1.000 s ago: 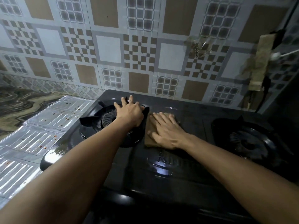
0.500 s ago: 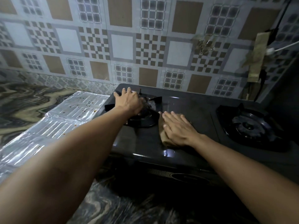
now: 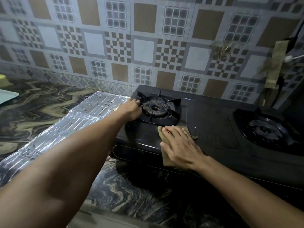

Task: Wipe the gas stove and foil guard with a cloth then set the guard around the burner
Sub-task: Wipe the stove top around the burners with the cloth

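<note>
A black two-burner gas stove (image 3: 212,129) stands on the marbled counter against the tiled wall. My left hand (image 3: 130,110) grips the left edge of the pan support around the left burner (image 3: 155,108). My right hand (image 3: 180,145) lies flat, fingers spread, pressing a brown cloth (image 3: 166,157) onto the stove top near its front edge, just in front of that burner. The silver foil guard (image 3: 69,122) lies unfolded flat on the counter left of the stove, speckled with spots. The right burner (image 3: 267,130) is uncovered.
A dark marbled counter (image 3: 41,102) runs left and in front of the stove. A pale tray corner (image 3: 6,96) and a yellow object (image 3: 3,79) sit at the far left. Taped patches and a cable (image 3: 276,63) hang on the wall at right.
My right hand has slid the cloth toward the stove's front edge. My left hand shifted from the top of the left burner to its left side. The camera pulled back.
</note>
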`<action>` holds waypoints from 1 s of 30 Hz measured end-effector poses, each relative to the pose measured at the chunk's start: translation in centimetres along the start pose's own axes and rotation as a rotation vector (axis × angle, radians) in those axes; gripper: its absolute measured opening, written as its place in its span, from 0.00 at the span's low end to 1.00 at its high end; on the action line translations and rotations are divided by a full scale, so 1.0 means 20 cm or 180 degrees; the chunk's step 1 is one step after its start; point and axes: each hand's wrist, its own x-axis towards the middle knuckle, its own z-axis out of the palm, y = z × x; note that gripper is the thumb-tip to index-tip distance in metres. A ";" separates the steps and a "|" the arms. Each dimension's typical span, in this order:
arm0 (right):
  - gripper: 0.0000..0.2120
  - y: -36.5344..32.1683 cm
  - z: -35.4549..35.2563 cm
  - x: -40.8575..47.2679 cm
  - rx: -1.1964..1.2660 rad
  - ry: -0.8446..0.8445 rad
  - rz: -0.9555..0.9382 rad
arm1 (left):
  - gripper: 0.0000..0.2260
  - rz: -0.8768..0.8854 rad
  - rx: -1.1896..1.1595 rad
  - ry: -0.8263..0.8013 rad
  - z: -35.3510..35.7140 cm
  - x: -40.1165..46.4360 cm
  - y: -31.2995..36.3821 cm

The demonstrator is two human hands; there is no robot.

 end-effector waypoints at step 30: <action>0.35 -0.57 0.09 0.66 -0.0192 -0.0715 -0.0462 | 0.16 -0.1786 -0.3927 -0.0838 -0.02 -0.52 -0.58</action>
